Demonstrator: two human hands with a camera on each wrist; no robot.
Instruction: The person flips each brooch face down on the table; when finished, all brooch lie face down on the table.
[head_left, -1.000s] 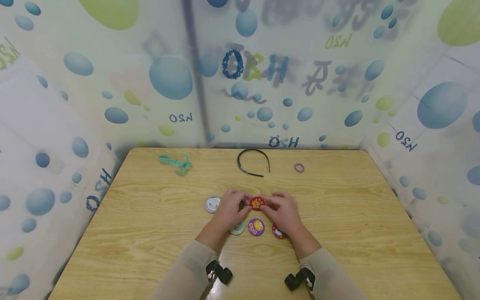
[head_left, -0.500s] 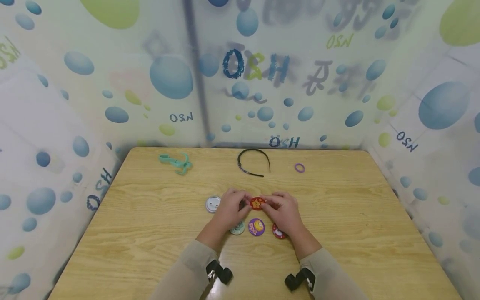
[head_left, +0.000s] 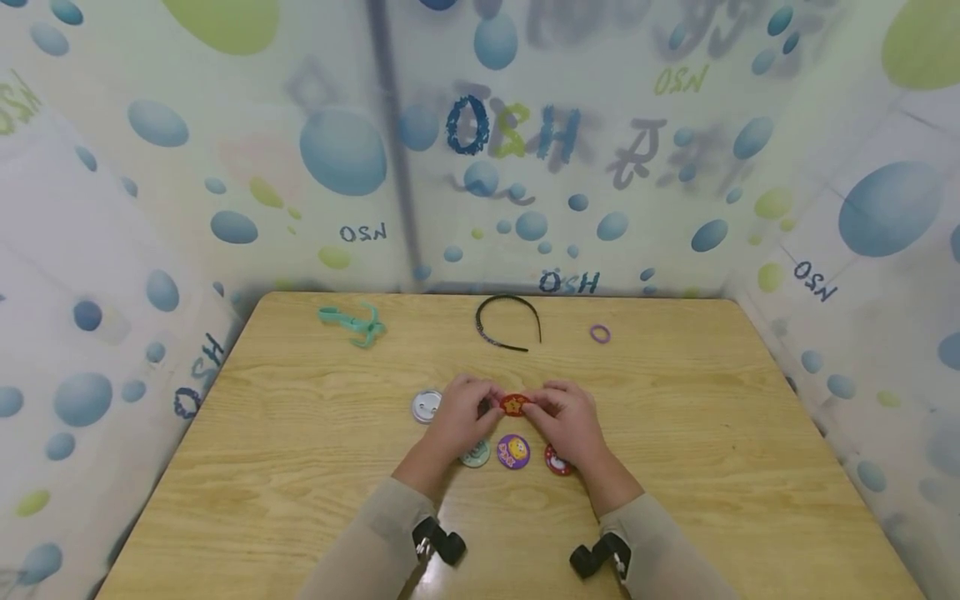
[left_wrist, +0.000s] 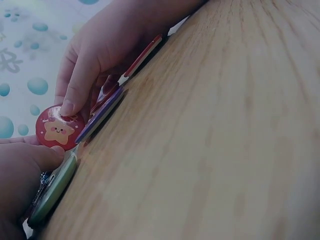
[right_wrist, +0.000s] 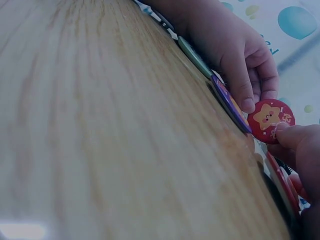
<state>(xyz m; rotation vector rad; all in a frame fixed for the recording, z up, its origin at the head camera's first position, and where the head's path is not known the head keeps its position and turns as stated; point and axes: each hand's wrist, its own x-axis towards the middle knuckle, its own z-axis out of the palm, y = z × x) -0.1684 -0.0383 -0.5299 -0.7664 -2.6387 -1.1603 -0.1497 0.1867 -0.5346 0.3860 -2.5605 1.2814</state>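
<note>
Both hands pinch a round red button badge [head_left: 513,406] with a yellow star on it, one at each side. My left hand [head_left: 463,419] holds its left edge and my right hand [head_left: 567,422] its right edge. In the left wrist view the badge's star face [left_wrist: 59,131] shows, with a thumb at its lower edge and another at its top. A purple badge [head_left: 513,452] lies just below it on the table. Partly under the left hand is a pale green badge [head_left: 476,453]; a red-and-white badge [head_left: 557,461] is partly hidden by the right hand.
Left of the left hand, a badge lies silver back up [head_left: 426,406]. Along the table's far side are a teal clip-like thing with prongs [head_left: 354,323], a black headband [head_left: 481,326] and a small purple ring [head_left: 600,334]. A patterned wall stands behind the table [head_left: 675,400].
The red star badge has tilted between the fingers and looks flatter in the head view. Both hands stay in nearly the same place; the other badges lie as before.
</note>
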